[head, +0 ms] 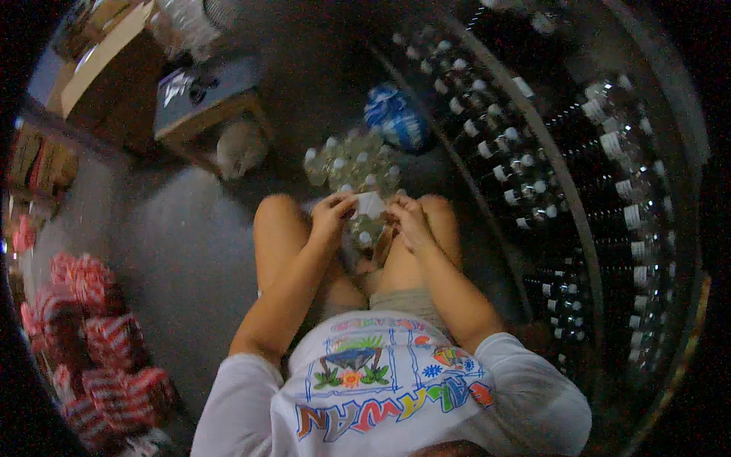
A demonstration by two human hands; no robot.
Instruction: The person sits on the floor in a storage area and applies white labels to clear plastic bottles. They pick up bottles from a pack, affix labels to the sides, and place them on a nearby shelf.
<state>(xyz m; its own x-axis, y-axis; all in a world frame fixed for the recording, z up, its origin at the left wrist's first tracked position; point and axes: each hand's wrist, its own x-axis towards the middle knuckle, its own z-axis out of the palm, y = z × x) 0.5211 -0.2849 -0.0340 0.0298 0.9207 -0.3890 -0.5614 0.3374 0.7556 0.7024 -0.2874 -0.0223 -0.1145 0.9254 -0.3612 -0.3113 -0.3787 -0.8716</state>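
Between my knees, a small piece of white paper or label [370, 204] is stretched between both hands. My left hand [333, 212] pinches its left edge, and my right hand [406, 217] holds the right edge. Behind and below the paper stand several clear bottles with white caps [348, 163], grouped on the floor in front of me. One capped bottle [365, 235] shows just under the paper, nearer my lap. The fingertips are blurred, and any print on the white piece is too small to tell.
Shelves [548, 143] on the right hold rows of capped bottles. A blue and white plastic bundle [395, 117] sits beyond the grouped bottles. To the left are a low table [211, 94] with dark scissors-like objects, a cardboard box [108, 63], and red-and-white striped bundles [108, 343].
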